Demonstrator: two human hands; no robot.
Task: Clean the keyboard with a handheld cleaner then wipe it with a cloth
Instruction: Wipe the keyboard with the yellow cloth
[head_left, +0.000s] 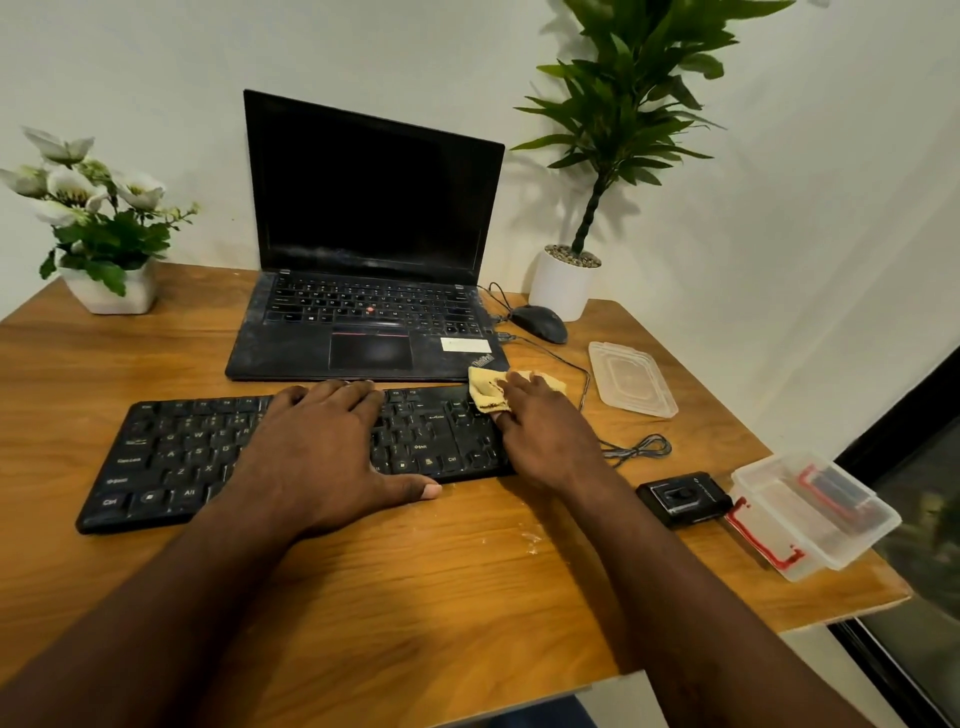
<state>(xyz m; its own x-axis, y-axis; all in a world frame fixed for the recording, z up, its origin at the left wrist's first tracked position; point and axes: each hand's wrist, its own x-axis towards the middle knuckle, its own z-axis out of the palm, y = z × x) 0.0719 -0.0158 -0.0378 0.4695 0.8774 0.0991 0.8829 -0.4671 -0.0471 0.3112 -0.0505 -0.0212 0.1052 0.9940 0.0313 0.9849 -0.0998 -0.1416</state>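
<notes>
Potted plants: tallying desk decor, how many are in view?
2. A white-flowered plant at the table's back-left corner; a tall leafy plant in a white pot at the back-right. None appears hidden.

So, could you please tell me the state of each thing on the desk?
Laptop: open, screen dark.
Keyboard: flat, left hand pressing on it.
Cloth: pinched by right hand on keyboard's right end.
Handheld cleaner: set down, untouched.
Plastic box: open.
Lid: off, lying apart.
</notes>
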